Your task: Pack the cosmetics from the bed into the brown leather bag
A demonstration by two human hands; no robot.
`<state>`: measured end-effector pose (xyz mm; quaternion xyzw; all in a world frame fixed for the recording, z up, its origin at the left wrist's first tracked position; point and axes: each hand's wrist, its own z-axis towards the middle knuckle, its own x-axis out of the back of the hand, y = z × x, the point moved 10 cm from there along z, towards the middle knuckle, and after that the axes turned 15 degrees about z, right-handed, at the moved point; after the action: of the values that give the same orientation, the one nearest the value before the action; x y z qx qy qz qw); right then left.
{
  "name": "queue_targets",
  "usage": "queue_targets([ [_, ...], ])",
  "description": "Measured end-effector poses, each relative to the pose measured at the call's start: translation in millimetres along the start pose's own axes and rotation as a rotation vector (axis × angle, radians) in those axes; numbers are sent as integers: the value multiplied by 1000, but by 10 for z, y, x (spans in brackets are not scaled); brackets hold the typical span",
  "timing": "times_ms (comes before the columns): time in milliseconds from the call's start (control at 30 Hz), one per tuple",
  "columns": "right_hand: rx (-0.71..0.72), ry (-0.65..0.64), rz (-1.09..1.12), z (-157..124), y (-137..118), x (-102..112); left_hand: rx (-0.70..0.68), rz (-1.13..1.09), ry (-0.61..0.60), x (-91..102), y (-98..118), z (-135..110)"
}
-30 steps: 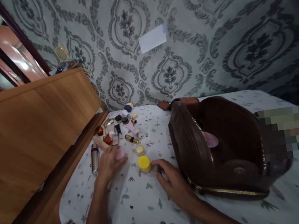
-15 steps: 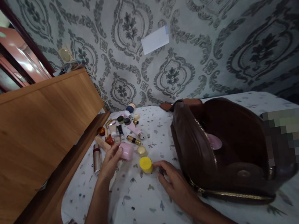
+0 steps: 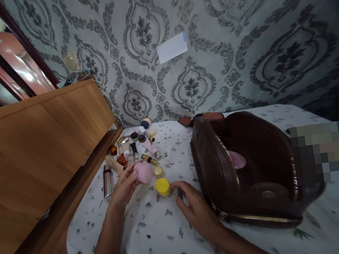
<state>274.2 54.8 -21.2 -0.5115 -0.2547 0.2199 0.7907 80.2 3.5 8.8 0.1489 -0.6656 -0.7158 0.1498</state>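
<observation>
The pink jar is in the left hand, above the left half of the sheet, well in from its near edge; whether its base touches the cloth I can't tell. That grip is closed, thumb and fingers against the jar's left side. It looks like hard, smooth plastic, so probably light and stiff, a bit slippery, not very fragile; best taken around the widest part of its sides. It is squat and rounded, with no clear long axis, and its free side faces the sheet's right edge. Just beside it sit a cream jar and, nearer the near edge, a yellow jar. The right hand rests by the yellow jar, its grip half open and curled; a small dark spot shows there, but whether it holds anything I can't tell. A brown bag gapes open toward the right edge; a silver bottle lies near the left edge.
</observation>
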Motion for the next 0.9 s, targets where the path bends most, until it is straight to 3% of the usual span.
queue_targets([
  [267, 33, 50, 96, 1, -128, 57, -123, 95, -137, -253, 127, -78],
  [733, 18, 65, 224, 1, -103, 54, -170, 327, -311, -662, 84, -206],
  [900, 13, 90, 316, -9, -131, 94, -148, 261, -408, -770, 114, -280],
])
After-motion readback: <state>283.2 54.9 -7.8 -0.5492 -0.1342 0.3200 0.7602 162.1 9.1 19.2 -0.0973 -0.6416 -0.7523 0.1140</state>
